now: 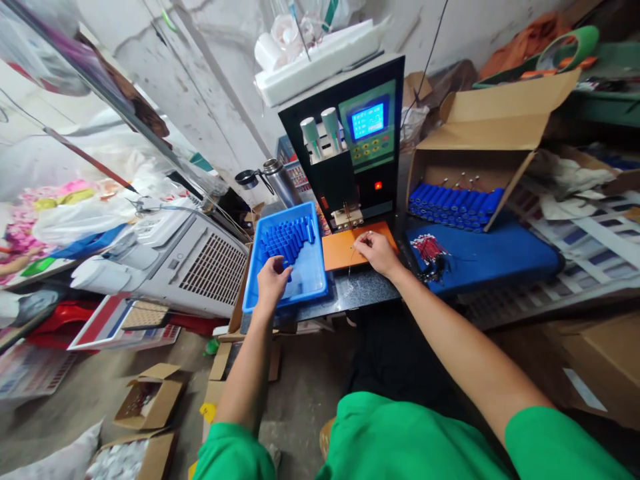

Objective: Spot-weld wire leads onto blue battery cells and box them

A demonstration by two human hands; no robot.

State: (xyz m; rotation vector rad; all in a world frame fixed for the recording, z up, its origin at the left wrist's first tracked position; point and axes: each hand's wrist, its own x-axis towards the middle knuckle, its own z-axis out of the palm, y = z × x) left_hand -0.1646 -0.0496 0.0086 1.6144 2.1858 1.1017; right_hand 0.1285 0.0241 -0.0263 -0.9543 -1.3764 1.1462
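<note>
My left hand (273,283) is at the near side of a blue plastic tray (320,267), its fingers curled round a blue cylindrical battery (287,273) that is mostly hidden. Rows of similar blue batteries (285,239) lie toward the tray's far side. Over the orange board (338,252), my right hand (376,252) is closed in a pinch on a thin wire (351,263), which hangs past the board's front edge. Just beyond the board stands a black spot welder (367,190) with a lit blue screen; its electrodes (347,215) are close to my right fingertips.
Red and black wire leads (429,252) lie in a bunch on a blue surface (490,260) at the right. Behind them, an open cardboard box (480,130) holds stacked blue batteries with leads. A steel flask (281,183) stands behind the tray.
</note>
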